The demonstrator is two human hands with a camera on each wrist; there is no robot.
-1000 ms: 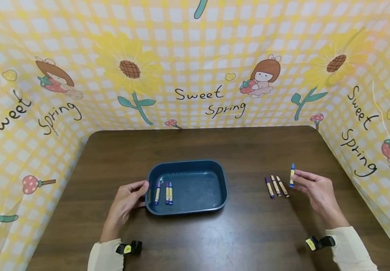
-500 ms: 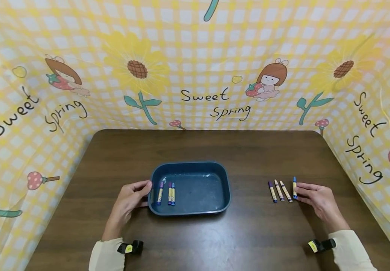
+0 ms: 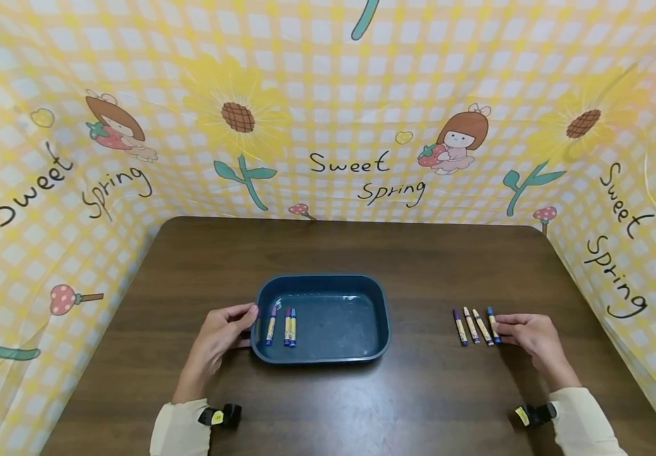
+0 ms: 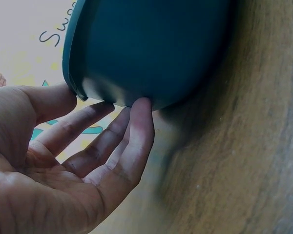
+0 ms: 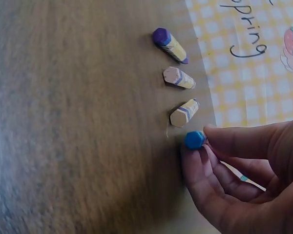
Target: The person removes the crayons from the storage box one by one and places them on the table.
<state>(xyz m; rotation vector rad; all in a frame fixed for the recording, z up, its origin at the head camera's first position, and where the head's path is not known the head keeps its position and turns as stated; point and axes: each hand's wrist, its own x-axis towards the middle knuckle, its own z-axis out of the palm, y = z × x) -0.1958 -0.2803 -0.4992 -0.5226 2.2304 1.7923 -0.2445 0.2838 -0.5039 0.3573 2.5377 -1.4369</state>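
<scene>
Right of the tray, a person's right hand (image 3: pixel 533 339) pinches a blue crayon (image 5: pixel 194 140) between thumb and fingers, at the near end of a row to its left: a beige crayon (image 5: pixel 178 118), a pink crayon (image 5: pixel 172 76) and a purple crayon (image 5: pixel 162 36), the last nearest the tray. The left hand (image 3: pixel 216 335) holds the tray (image 3: pixel 339 326) by its left end, thumb at the rim. Inside the tray, toward that end, lie a single crayon (image 3: pixel 271 328) with a purple tip and, beside it, a close pair (image 3: pixel 290 328), one tip purple, one blue. "Sweet Spring" (image 3: pixel 351 163) reads in black script on the checked cloth (image 3: pixel 328 82) behind the tray and again to either side; the print on the crayon wrappers is too small to read. A stretch of brown table (image 3: pixel 419 386) separates the tray's right rim from the row, with more between its far rim and the table's round-cornered back edge. The left wrist view shows fingers against the tray's outer wall, mostly hidden from the head camera; the right wrist view shows the crayons' six-sided ends. Whether the blue crayon touches the table cannot be told.
</scene>
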